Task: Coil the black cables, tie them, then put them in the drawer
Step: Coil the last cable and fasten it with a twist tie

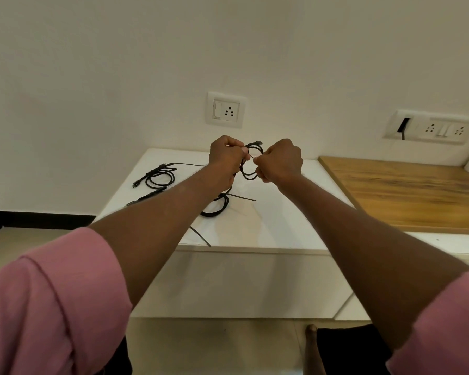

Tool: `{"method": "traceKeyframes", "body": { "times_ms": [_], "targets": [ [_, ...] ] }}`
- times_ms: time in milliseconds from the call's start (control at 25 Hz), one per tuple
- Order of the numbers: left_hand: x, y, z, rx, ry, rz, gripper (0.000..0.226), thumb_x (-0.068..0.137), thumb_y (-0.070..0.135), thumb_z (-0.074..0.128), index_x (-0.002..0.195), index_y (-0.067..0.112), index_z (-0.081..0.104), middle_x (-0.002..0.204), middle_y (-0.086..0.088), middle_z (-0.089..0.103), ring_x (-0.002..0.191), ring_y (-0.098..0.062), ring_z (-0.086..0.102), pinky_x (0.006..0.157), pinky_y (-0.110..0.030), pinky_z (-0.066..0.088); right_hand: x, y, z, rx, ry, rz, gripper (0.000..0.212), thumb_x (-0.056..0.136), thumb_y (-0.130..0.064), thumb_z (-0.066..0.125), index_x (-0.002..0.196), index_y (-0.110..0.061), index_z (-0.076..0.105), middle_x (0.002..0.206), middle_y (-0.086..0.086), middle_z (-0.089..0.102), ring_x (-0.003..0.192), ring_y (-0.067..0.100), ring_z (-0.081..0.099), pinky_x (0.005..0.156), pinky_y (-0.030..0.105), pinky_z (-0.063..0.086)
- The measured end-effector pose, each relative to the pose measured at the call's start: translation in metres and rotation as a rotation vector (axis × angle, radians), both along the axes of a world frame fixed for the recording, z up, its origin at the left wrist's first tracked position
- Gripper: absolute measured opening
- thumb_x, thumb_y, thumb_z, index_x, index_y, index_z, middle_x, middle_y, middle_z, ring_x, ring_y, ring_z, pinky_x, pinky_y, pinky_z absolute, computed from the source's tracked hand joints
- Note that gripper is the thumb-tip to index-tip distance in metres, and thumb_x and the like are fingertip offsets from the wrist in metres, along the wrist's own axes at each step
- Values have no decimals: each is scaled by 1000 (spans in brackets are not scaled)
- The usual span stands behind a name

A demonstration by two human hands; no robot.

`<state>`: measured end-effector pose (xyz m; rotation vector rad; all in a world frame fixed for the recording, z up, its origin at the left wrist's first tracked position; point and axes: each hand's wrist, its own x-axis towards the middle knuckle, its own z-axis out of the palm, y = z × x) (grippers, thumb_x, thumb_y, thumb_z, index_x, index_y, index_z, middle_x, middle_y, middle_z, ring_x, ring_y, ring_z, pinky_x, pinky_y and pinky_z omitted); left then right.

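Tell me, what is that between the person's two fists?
In the head view, a coiled black cable hangs between the left hand and the right hand; both hands grip it above the white tabletop.

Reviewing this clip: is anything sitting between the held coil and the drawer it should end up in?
Nothing visible blocks it. Left hand and right hand grip the coiled cable above the white cabinet top. The cabinet front below looks closed, and no open drawer shows.
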<state>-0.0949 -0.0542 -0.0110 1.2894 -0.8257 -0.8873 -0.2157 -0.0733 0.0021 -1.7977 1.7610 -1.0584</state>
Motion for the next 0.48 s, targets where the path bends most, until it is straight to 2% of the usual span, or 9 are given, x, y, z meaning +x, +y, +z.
{"method": "traceKeyframes", "body": {
  "times_ms": [160, 280, 400, 480],
  "targets": [
    [-7, 3, 3, -42, -43, -73, 14, 92, -3, 64, 97, 9, 66, 75, -9, 72, 70, -17, 67, 65, -31, 52, -2, 7, 2, 137, -270, 18, 24, 80, -12, 75, 98, 1, 67, 71, 13, 75, 59, 24, 76, 57, 42, 65],
    [-13, 7, 5, -43, -53, -158, 13, 93, -4, 65, 100, 6, 70, 75, -9, 71, 67, -14, 69, 61, -24, 54, -6, 9, 8, 244, -482, -18, 11, 86, 0, 62, 96, 1, 67, 73, 12, 71, 55, 20, 66, 50, 31, 60],
    [-16, 9, 7, -12, -8, -218, 14, 96, -3, 62, 94, 7, 70, 74, -9, 71, 62, -13, 68, 57, -21, 54, -8, 11, 10, 380, -673, -41, 17, 92, 5, 55, 86, -5, 67, 70, 8, 66, 52, 16, 56, 47, 22, 48],
    [-18, 5, 6, -1, 21, -194, 12, 96, 1, 63, 91, 9, 72, 72, -10, 70, 67, -18, 66, 67, -27, 59, -7, 11, 11, 439, -835, -54, 18, 93, 5, 59, 101, -6, 71, 77, 6, 68, 49, 12, 55, 39, 16, 43]
  ]
}}
